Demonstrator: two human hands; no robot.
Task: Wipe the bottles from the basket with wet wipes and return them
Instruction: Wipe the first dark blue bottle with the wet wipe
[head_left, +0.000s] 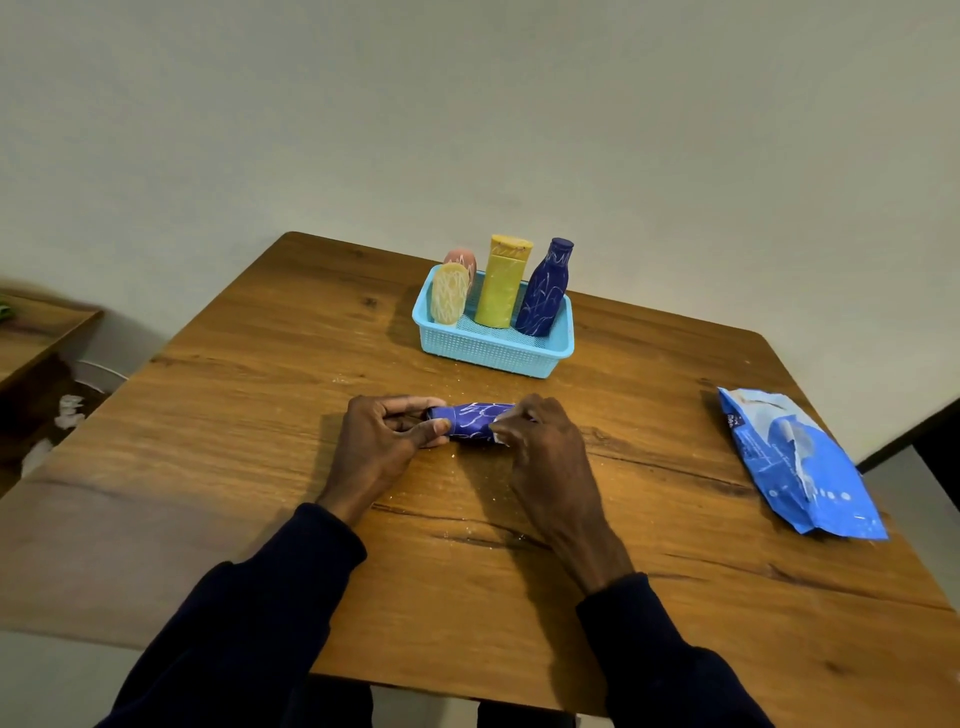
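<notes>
Left grip (387, 436) pinches the cap end of the blue bottle (470, 422), held sideways near the surface (208, 467). Right grip (540, 447) curls round its base with a wet wipe (500, 436). We judge wiping underway, scribbles showing. Four marked bottles (501, 291) in the basket (493, 356) look undone.

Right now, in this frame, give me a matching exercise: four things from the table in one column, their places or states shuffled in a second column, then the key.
1. nearer blue bottle
2. tall yellow bottle
3. wet wipes pack
4. white wipe

A. lying flat on the table, right side
B. standing in the light blue basket
C. gripped in the right hand, against a bottle
D. held sideways between the left hand and the right hand

Pairs: 1-D, 2-B, 3-A, 4-C.
</notes>
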